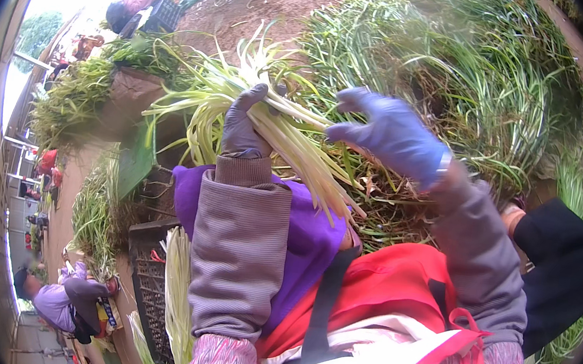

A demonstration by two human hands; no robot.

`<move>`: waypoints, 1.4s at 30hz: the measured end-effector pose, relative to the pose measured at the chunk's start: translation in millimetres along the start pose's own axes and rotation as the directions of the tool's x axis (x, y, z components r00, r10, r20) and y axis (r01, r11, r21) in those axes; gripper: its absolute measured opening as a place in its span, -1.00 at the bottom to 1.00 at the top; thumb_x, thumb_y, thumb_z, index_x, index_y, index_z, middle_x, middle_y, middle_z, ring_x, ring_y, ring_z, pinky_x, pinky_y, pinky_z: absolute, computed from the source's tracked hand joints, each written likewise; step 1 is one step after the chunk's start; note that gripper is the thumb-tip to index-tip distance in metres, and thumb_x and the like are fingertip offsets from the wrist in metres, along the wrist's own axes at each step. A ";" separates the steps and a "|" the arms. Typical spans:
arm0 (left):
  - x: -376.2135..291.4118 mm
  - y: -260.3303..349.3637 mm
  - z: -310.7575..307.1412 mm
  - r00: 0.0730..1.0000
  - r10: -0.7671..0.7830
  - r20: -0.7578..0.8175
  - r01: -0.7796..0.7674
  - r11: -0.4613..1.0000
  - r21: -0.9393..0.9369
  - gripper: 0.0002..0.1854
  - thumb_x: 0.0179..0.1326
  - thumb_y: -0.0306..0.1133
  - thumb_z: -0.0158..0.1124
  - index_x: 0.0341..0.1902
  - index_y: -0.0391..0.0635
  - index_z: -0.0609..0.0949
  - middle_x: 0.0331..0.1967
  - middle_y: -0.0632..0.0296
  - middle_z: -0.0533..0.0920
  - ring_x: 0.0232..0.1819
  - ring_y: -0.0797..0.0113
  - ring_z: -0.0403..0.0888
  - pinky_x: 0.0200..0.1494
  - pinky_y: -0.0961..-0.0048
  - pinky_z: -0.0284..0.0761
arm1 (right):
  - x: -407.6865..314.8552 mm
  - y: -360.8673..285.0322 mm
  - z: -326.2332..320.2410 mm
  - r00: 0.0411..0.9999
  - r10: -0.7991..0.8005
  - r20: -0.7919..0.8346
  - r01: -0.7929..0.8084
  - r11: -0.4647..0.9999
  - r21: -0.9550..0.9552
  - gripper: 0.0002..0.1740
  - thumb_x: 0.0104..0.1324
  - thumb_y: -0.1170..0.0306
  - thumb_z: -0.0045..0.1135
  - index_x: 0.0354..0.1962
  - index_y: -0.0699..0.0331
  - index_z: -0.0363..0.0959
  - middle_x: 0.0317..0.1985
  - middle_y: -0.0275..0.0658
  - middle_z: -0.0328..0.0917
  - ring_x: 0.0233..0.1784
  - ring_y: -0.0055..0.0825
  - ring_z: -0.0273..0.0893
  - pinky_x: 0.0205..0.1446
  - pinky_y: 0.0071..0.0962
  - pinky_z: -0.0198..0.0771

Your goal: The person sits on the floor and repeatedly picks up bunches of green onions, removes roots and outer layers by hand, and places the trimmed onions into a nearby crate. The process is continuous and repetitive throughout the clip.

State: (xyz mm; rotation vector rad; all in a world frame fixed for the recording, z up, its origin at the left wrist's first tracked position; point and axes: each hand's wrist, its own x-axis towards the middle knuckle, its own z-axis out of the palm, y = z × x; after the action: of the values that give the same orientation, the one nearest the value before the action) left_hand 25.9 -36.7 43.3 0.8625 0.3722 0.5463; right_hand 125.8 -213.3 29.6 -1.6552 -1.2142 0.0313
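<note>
My left hand (249,122), in a thin grey-blue glove, is closed around a bunch of long pale green-white stalks (289,152) with leafy tops. The stalks slant down to the right over a purple cloth on my lap. Some of them point toward my right hand (393,134), gloved in blue-violet, which is just right of their ends. Its thumb and fingers are apart, and nothing shows between them. Whether a fingertip touches a stalk is not clear. Loose leafy plants and brown trimmings (394,211) lie under and beyond both hands.
A large heap of green leafy plants (480,69) spreads across the back right. Pale stalks (178,282) lie by a black plastic crate (150,285) at my left. Farther left a person (64,301) sits low near another plant pile (96,212). A second person (127,6) bends by a dark crate (165,12).
</note>
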 end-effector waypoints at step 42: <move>37.7 -15.4 -41.7 0.890 -0.256 -0.378 0.386 0.863 0.325 -0.70 -0.16 -0.44 0.23 -0.32 -0.24 0.39 -0.56 0.16 0.50 -0.72 0.42 0.40 -0.70 0.56 0.37 | -35.5 102.5 -72.3 0.766 0.618 -0.180 -0.065 0.353 0.933 -0.57 0.18 0.04 -0.24 -0.58 0.25 0.25 -0.87 -0.50 -0.02 -0.85 -0.68 -0.09 -0.68 -0.59 0.01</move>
State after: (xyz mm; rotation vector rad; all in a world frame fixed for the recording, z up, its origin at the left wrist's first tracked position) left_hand 39.2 2.8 2.6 1.0701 0.9392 0.2940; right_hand 217.8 -284.3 -29.4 -0.7873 -0.2074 0.4308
